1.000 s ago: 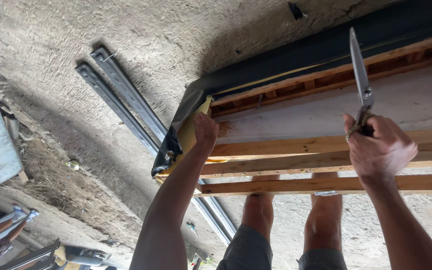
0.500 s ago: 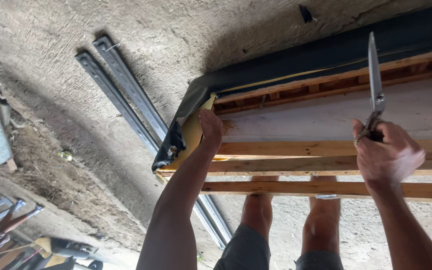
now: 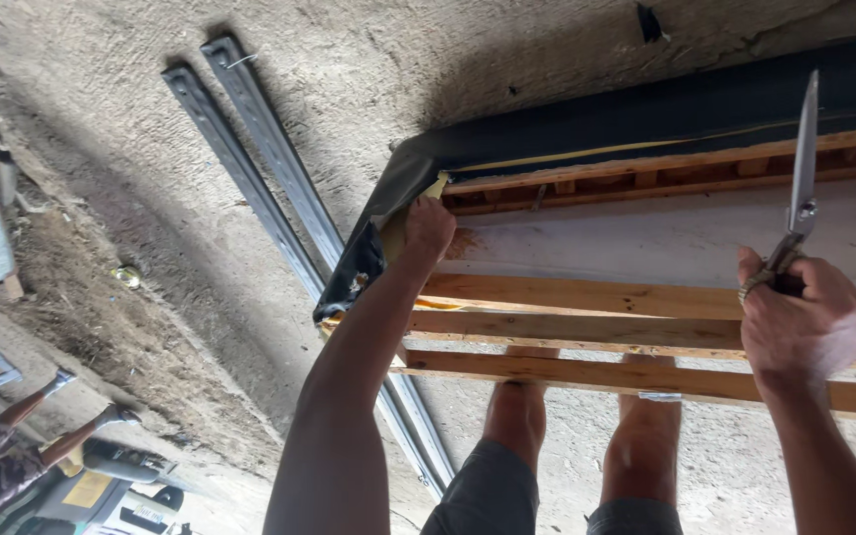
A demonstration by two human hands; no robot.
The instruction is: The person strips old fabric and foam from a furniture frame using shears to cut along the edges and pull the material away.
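Wooden frame [image 3: 646, 297]: slatted timber structure with a pale board panel, occupying the right half of the view above the person's knees; several long rails run left to right.
Black fabric covering [image 3: 646, 119]: stretched along the far edge of the frame and wrapped around its left corner, where it hangs loose and creased. Yellow foam [image 3: 395, 233] shows beneath it at that corner.
Left hand [image 3: 430, 226]: closed on the corner of the frame, fingers pressing the fabric and foam edge.
Right hand [image 3: 804, 322]: clenched around the handles of the scissors [image 3: 802, 163]; long metal blades shut, pointing away from the person, over the board panel.
Metal rails [image 3: 260, 168]: two long grey channel sections lying side by side on the concrete floor [image 3: 448, 59], running diagonally just left of the frame and passing beneath its near corner.
Other person [image 3: 12, 461]: lower left edge, arm and patterned clothing only, well apart from the frame.
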